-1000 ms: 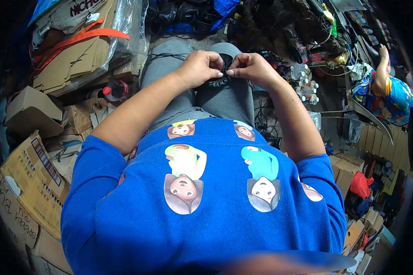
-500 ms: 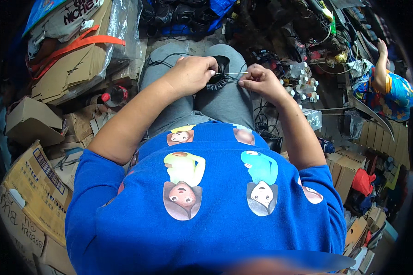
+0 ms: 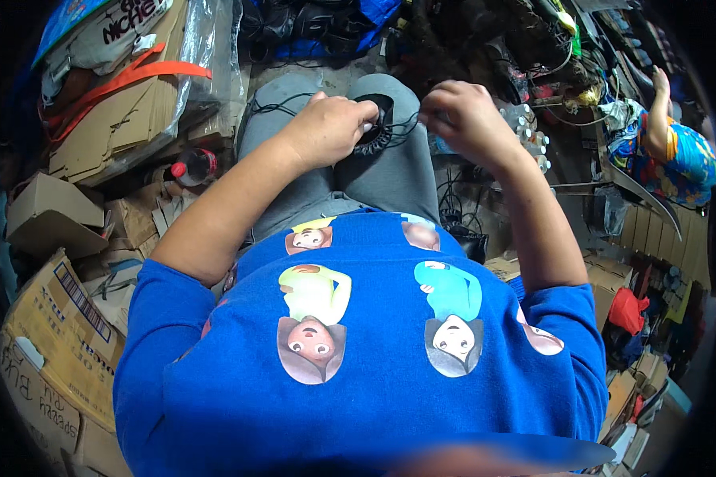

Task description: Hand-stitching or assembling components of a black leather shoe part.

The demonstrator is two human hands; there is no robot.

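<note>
My left hand (image 3: 334, 127) is closed on a black piece with a ridged, gathered edge (image 3: 372, 145), held over my right thigh. Its kind I cannot make out for certain; it may be a shoe part. A thin black cord (image 3: 406, 125) loops from that piece toward my right hand (image 3: 463, 115). The fingers of this hand are pinched together on the cord, to the right of my knee. More black cord (image 3: 282, 106) trails from beside my left hand across my left thigh. No needle shows clearly now.
Flattened cardboard (image 3: 127, 115) and a red-capped bottle (image 3: 195, 167) lie to my left, with open boxes (image 3: 56, 215) nearer. Several small white-capped bottles (image 3: 533, 139) stand to the right. Beyond a curved blade-like strip (image 3: 644, 193) is another person in a bright patterned shirt (image 3: 680, 163).
My right hand has risen and moved right, drawing the cord out from the black piece. The thin pale needle-like rod it held is no longer visible. My left hand keeps its grip.
</note>
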